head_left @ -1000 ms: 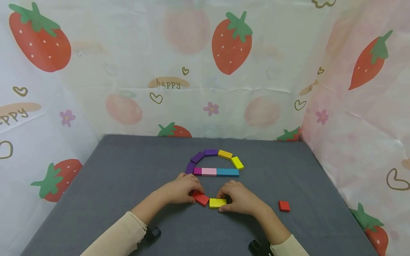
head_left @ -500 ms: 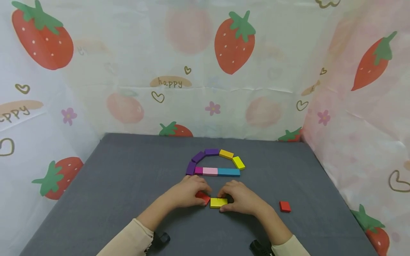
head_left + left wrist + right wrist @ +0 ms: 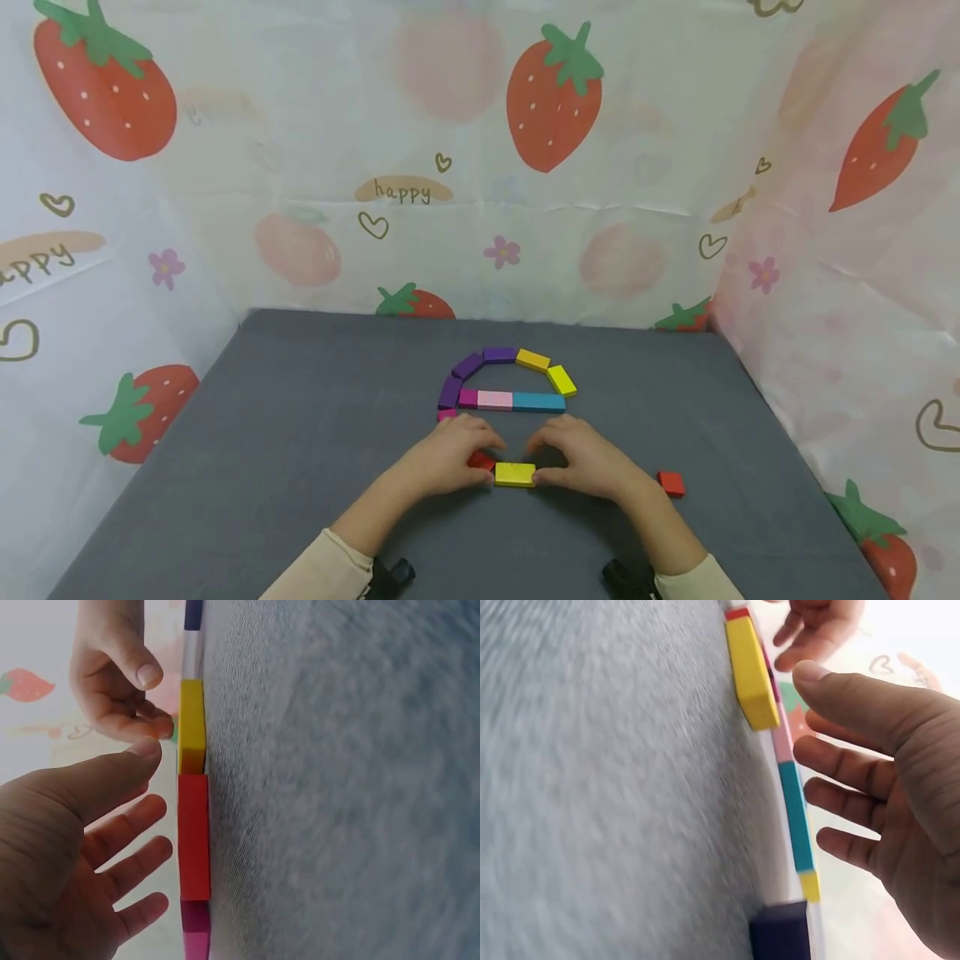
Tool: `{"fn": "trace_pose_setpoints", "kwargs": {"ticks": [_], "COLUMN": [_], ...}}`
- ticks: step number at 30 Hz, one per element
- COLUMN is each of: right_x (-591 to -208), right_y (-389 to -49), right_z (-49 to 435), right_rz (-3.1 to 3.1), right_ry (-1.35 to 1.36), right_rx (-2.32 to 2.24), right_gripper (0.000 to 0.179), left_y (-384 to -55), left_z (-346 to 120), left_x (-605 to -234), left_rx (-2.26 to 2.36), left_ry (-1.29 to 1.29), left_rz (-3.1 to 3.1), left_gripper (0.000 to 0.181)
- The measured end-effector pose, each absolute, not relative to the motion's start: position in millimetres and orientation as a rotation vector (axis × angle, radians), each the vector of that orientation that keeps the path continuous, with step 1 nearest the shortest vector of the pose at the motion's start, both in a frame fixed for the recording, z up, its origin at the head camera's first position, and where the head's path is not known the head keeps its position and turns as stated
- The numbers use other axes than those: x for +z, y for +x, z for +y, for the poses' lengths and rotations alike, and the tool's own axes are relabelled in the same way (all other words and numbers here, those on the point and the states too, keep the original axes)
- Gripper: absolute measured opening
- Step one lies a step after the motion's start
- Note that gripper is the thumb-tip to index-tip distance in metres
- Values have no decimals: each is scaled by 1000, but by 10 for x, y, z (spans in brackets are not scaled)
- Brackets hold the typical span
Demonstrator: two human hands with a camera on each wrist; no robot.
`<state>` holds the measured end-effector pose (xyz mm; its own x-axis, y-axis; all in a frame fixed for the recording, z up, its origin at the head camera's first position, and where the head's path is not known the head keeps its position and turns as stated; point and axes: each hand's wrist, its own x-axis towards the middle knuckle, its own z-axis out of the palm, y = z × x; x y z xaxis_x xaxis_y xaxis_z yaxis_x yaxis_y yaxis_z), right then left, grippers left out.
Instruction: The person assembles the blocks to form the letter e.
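Observation:
In the head view a yellow block (image 3: pixel 515 475) lies flat on the grey cloth between my two hands. My left hand (image 3: pixel 452 455) hovers over a red block (image 3: pixel 481 460) that meets the yellow one's left end; its fingers look spread and loose in the left wrist view, off the red block (image 3: pixel 193 836). My right hand (image 3: pixel 583 457) stands at the yellow block's right end, its relaxed fingers apart from the yellow block (image 3: pixel 751 675) in the right wrist view. A magenta block (image 3: pixel 447 413) peeks out behind my left hand, which partly hides the red one.
Purple blocks (image 3: pixel 468 365), an orange block (image 3: pixel 533 360) and a yellow block form an arch behind the hands. Under it runs a row with a pink block (image 3: pixel 495 401) and a blue block (image 3: pixel 538 402). Another red block (image 3: pixel 671 484) lies right; a dark block (image 3: pixel 780 931) shows nearby.
The left hand has moved right, bringing the red block against the yellow one, and its fingers have loosened. The right hand has eased off the yellow block to the right.

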<state>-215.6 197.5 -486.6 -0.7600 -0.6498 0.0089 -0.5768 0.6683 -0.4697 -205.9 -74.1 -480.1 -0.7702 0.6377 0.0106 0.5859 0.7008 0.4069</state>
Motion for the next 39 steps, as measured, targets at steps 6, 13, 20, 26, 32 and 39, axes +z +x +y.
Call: {"fn": "trace_pose_setpoints", "kwargs": {"ticks": [6,13,20,26,32,39], "right_x": [-4845,-4811,-4801,-4811,-4837,-4860], "right_y": [-2134,-2126,-2123,-2119,-2104,-2066], "right_z": [2125,2318,2525,2705,2816,2898], "right_rz": [2766,2803,2848,2876,2830,2721], "right_ry": [-1016,-973,-903,-832,-776,-765], "right_rx": [-724,-786,-849,-941,-952,-939], "right_gripper": [31,30,30,29,30,32], "left_y": [-2029,-2024,-1999,-1990,-1992,-1991], "left_z": [-724,-685,-673,-681,-685,-683], "left_x": [-4835,-4898,-4941,-4946,-4973,-4990], "left_rx": [627,641,681,703,701,694], "left_ry": [982,955,922,935,938,942], "left_rz": [2772,2770,2773,2778,2782,2780], "left_gripper": [42,43,42,40,39,39]}}
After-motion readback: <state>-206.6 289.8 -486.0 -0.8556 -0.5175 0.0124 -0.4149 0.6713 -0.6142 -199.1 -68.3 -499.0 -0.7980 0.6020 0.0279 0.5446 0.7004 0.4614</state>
